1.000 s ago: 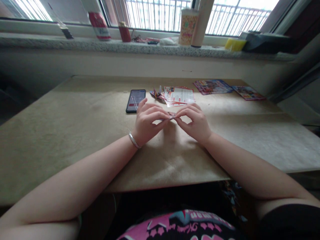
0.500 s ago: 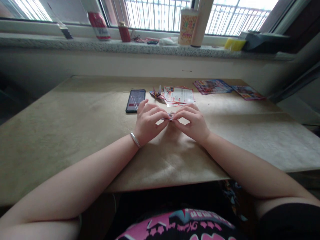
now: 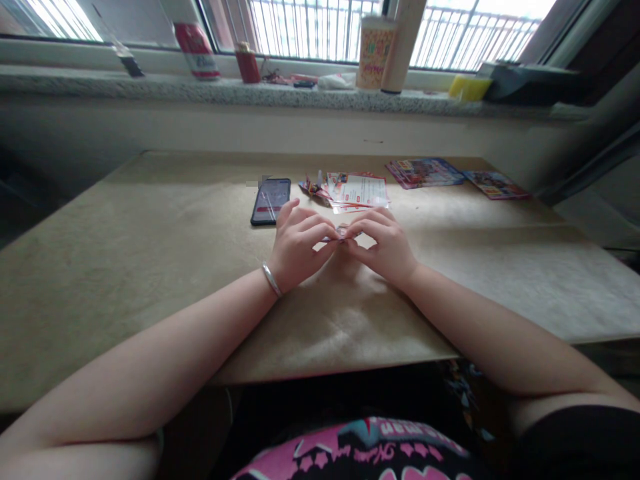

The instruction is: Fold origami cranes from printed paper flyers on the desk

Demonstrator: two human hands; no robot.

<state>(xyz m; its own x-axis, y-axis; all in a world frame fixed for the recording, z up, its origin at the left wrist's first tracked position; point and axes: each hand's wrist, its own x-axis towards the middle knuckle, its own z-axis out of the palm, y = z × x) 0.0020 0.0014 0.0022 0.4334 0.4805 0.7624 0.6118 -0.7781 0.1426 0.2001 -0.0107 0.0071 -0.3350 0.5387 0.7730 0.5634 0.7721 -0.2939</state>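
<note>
Here, a wide tan table (image 3: 125, 267) fills the view below a window sill (image 3: 280, 95). At its far side lie printed leaflets (image 3: 361, 190) and, just left of them, a dark phone (image 3: 271, 201), flat on the surface. Nearer, the left hand (image 3: 296, 247), with a silver bangle (image 3: 271, 280) at the wrist, and the right hand (image 3: 385, 245) meet at mid-table, fingers curled inward. Both pinch a small folded paper piece (image 3: 342, 232) between their fingertips, one from each side. It seems to sit just above the tabletop, but the fingers hide most of it.
</note>
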